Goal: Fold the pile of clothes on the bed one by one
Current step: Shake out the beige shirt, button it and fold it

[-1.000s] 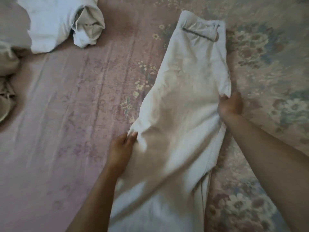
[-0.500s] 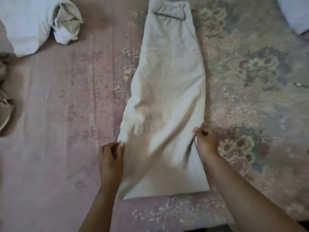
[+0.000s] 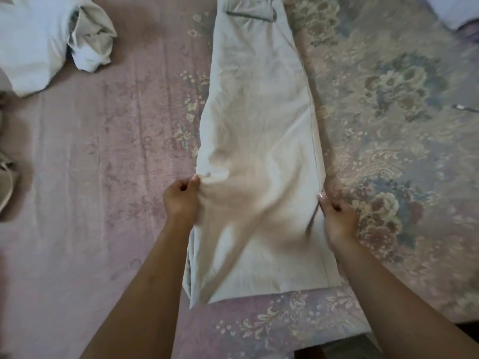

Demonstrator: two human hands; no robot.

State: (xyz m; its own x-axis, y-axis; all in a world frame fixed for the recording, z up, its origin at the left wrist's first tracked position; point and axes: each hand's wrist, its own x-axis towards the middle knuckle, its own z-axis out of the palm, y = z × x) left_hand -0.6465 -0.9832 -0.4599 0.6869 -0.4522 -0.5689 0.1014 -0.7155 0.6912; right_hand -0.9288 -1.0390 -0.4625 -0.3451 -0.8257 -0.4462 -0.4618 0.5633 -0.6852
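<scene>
Two bare forearms enter from near edge, no sleeves visible. No watch, bracelet or rings seen. Left hand and right hand both ungloved. Right thumb shows pale, fairly long nail. Picture slightly blurred; finer detail unclear.

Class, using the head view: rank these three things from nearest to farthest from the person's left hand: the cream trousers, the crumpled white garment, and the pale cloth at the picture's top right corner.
Measured from the left hand:
1. Cream trousers: held in its grip, at centre.
2. Crumpled white garment: upper left on the bed.
3. Pale cloth: far top right corner.
</scene>
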